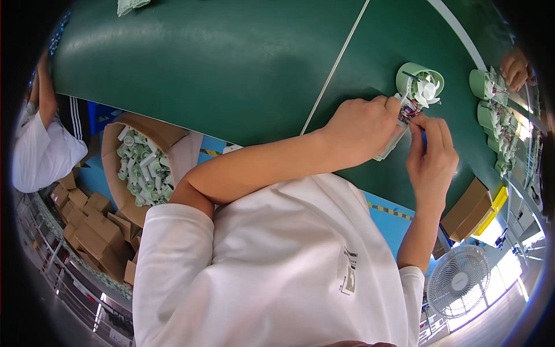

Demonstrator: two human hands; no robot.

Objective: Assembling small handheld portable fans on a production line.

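A pale green handheld fan (pixel 403 74), its casing apart, lies on the green work surface, with the round head away from me and white blades (pixel 428 91) showing. Inside its neck are a small circuit board (pixel 409 110) and thin red and dark wires. My left hand (pixel 364 126) is closed around the handle from the left and hides much of it. At the board's right side, the fingertips of my right hand (pixel 433 151) are pinched together against the wires. Whether they grip a wire or the board's edge is too small to tell.
Several similar green fan parts (pixel 487 115) line the right side, near another person's hand (pixel 514 68). Left of me stands a carton (pixel 120 173) full of pale green and white parts, beside cardboard boxes (pixel 98 231). A co-worker's white sleeve (pixel 49 153) shows far left. An electric fan (pixel 459 281) stands lower right.
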